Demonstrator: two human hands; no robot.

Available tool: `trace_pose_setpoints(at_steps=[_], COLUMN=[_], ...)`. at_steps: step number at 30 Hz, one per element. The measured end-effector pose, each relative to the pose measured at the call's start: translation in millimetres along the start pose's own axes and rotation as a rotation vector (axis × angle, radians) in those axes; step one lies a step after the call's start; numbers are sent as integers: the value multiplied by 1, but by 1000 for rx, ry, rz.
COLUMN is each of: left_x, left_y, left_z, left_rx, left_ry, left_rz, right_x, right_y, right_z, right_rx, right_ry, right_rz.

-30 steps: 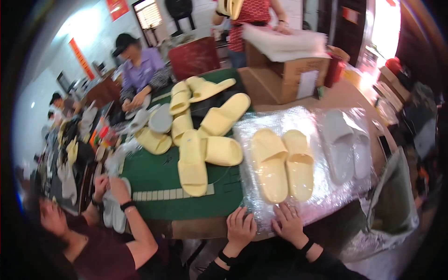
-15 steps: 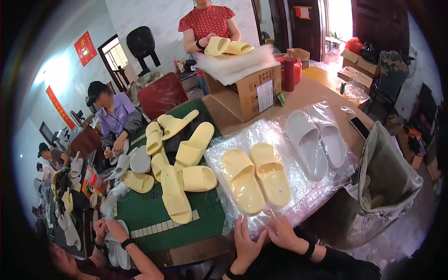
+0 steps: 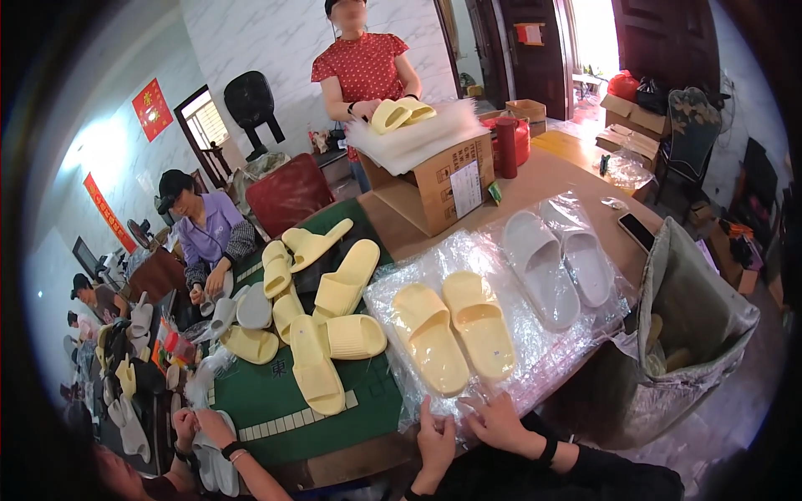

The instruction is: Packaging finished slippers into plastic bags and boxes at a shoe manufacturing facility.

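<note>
A pair of yellow slippers (image 3: 432, 338) lies inside a clear plastic bag (image 3: 535, 355) at the table's near edge. My left hand (image 3: 436, 447) is at the bag's near edge, below the left slipper, with finger and thumb apart. Just right of it, my right hand (image 3: 501, 426) has its fingers closed on the edge of the same bag, below the right slipper. Beyond, a pair of grey slippers (image 3: 543, 271) rests in clear plastic. Several loose yellow slippers (image 3: 313, 367) are piled on the green mat (image 3: 376, 413) to the left.
A cardboard box (image 3: 451, 188) topped with white sheets and yellow slippers stands at the back, a person in red behind it. A large grey sack (image 3: 656, 401) stands at the right, near a phone (image 3: 637, 231). Other people handle slippers at the left.
My left hand has drawn its fingers in and lies slightly lower at the bag's edge. The person in red has lowered the yellow slippers onto the white sheets. My view has shifted slightly.
</note>
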State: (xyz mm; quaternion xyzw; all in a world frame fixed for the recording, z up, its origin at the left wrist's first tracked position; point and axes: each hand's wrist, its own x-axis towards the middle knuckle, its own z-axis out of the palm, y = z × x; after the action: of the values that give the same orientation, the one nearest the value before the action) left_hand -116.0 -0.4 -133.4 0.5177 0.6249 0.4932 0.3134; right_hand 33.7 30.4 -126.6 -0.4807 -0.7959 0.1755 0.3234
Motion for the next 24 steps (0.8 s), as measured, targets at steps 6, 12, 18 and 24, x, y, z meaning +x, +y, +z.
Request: trace_pose_setpoints(at_steps=[6,12,18,24], left_x=[0,-10,-6,-37], left_y=[-13,28,56,40], left_z=[2,-1,10,23], left_rx=[-84,-411,-612,-425], left_ry=[10,-79,-169,-442], left_rz=[33,-208,-177,78], right_x=[-2,-4,-19,9], right_y=[4,-15,17,9], right_z=[2,-27,-41,-48], right_rx=[-54,77,872,1754], right_ry=[-79,-214,-542,-82], right_rz=[-3,141,511,883])
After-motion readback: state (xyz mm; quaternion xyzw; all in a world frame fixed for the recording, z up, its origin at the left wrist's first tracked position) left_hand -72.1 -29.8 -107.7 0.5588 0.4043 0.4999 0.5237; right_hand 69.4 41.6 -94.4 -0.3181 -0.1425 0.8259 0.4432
